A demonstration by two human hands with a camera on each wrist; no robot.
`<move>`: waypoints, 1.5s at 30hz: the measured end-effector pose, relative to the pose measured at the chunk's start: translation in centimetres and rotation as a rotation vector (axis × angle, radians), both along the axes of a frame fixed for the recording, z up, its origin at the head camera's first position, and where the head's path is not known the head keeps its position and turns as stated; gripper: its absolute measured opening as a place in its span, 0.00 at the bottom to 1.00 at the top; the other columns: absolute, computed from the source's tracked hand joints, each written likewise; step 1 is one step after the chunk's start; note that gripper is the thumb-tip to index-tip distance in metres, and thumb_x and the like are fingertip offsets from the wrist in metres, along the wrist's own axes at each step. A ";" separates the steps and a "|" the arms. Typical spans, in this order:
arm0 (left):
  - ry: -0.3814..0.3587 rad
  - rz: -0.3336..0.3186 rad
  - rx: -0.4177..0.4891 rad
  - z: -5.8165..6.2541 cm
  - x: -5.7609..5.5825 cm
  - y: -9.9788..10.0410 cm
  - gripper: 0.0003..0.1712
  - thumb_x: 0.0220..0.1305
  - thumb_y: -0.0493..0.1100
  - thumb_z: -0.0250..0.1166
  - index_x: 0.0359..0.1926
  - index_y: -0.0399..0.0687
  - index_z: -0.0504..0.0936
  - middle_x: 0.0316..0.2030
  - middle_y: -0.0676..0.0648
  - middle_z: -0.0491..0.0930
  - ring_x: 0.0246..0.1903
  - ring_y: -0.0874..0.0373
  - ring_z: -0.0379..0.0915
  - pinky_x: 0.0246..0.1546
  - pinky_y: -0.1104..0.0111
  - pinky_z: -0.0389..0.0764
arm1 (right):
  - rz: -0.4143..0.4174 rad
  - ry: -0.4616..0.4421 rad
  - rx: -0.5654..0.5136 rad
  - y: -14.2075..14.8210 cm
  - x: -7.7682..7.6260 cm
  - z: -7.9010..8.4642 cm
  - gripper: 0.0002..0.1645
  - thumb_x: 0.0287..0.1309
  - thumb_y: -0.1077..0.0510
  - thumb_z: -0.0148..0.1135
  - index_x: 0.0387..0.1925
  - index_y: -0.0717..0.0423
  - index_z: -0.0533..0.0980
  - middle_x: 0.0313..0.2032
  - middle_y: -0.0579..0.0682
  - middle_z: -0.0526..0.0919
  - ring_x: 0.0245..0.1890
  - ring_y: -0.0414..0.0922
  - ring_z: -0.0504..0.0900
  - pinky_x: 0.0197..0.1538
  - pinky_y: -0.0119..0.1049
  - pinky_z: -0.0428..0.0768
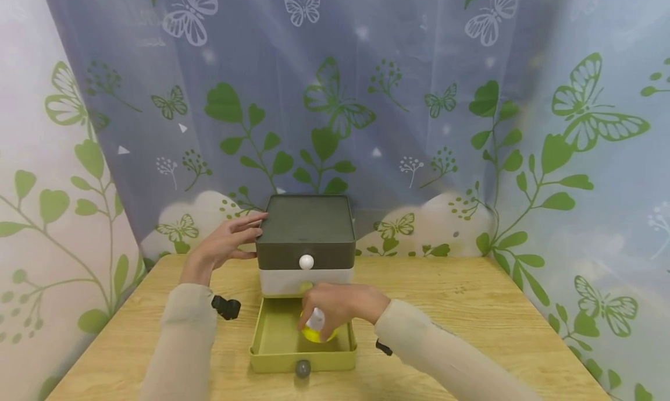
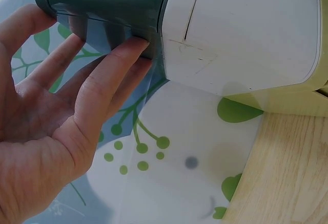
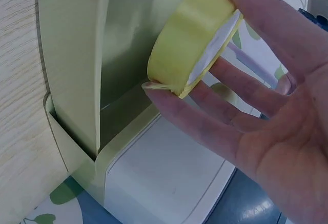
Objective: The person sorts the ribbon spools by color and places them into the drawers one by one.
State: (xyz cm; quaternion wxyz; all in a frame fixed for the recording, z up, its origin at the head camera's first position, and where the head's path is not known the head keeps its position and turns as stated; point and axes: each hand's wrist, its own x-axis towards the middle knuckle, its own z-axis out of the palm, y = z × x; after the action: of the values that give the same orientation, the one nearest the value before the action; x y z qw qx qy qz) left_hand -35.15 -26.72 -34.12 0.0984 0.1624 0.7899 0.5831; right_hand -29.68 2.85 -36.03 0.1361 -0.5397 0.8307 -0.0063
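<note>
My right hand [image 1: 340, 303] pinches a roll of yellow ribbon [image 3: 189, 34] between thumb and fingers, over the inside of a pulled-out yellow-green drawer [image 1: 277, 363]. The roll has a white core, and its rim is tilted in the right wrist view. The drawer is the lowest of a small stacked drawer box [image 1: 309, 220] with a dark green top tier and a white middle tier. My left hand [image 1: 222, 247] rests its fingertips against the box's left side, along the dark tier, with its fingers spread and loosely bent.
The box stands on a wood-grain table [image 1: 429, 308] near the back wall. A white knob [image 1: 306, 262] marks the top tier and a grey knob [image 1: 303, 368] the open drawer's front. A butterfly-and-leaf printed curtain [image 1: 398, 127] closes off the back and sides.
</note>
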 end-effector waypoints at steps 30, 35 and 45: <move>-0.002 -0.012 0.003 0.3 0.2 0.0 0.38 0.81 0.49 0.55 0.83 0.50 0.53 0.82 0.35 0.44 0.79 0.27 0.43 0.67 0.39 0.75 | 0.003 -0.034 0.087 -1.3 -1.0 -2.8 0.34 0.48 0.60 0.83 0.59 0.40 0.84 0.57 0.37 0.86 0.56 0.33 0.81 0.59 0.20 0.77; -0.001 -0.010 0.005 0.2 0.1 0.0 0.37 0.81 0.49 0.55 0.83 0.50 0.53 0.82 0.34 0.44 0.79 0.27 0.44 0.67 0.38 0.75 | -0.013 -0.016 0.107 -1.4 -1.2 -3.3 0.35 0.48 0.59 0.83 0.60 0.40 0.84 0.56 0.37 0.87 0.56 0.33 0.81 0.59 0.20 0.78; 0.005 -0.009 -0.004 0.1 0.1 0.0 0.37 0.81 0.49 0.55 0.83 0.50 0.53 0.82 0.34 0.44 0.79 0.28 0.44 0.66 0.41 0.78 | -0.060 0.008 0.135 -1.4 -1.1 -3.6 0.37 0.47 0.59 0.83 0.61 0.36 0.83 0.57 0.36 0.86 0.55 0.33 0.80 0.58 0.22 0.79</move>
State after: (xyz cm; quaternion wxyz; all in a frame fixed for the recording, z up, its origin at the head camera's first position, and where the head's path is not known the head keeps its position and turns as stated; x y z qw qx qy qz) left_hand -35.03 -26.71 -33.99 0.0996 0.1674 0.7906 0.5805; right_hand -30.76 1.43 -39.68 0.1684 -0.5044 0.8455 0.0480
